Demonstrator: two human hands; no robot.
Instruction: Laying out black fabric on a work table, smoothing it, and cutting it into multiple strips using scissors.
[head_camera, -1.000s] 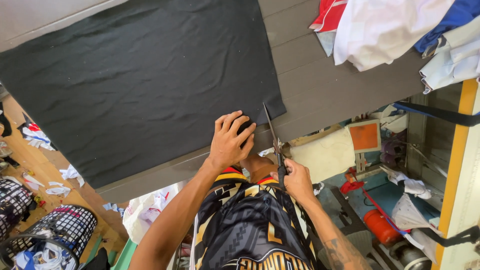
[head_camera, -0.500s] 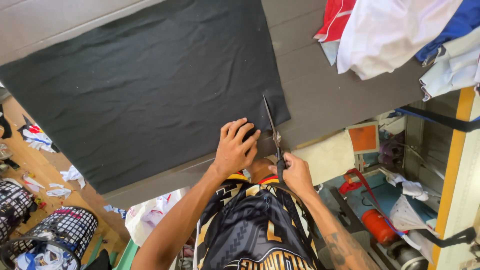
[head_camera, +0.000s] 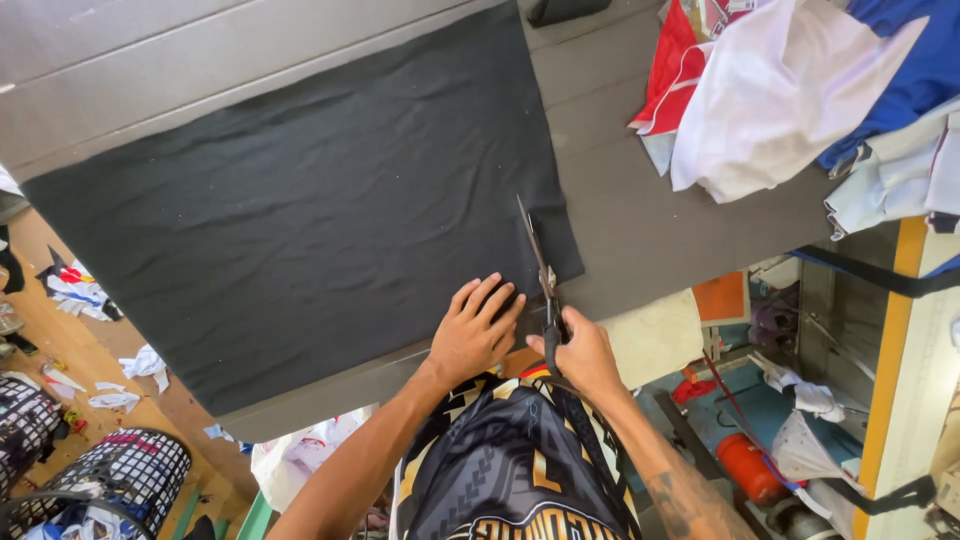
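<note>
A large sheet of black fabric (head_camera: 300, 210) lies spread on a grey table (head_camera: 660, 230). My left hand (head_camera: 472, 333) presses flat on the fabric near its lower right edge, fingers spread. Just right of it, my right hand (head_camera: 580, 355) grips the handles of long scissors (head_camera: 538, 265). The blades point away from me and cut into the fabric, with a narrow strip of cloth (head_camera: 560, 240) lying right of the blades.
A pile of white, red and blue garments (head_camera: 790, 90) sits at the table's far right. A mesh basket (head_camera: 120, 480) and cloth scraps (head_camera: 90, 300) lie on the floor at left. Shelves with a red cylinder (head_camera: 752, 465) and rags stand at right.
The view has shifted so the fabric and table show larger. The scissors have advanced a little into the cloth, and my left hand stays pressed beside the cut.
</note>
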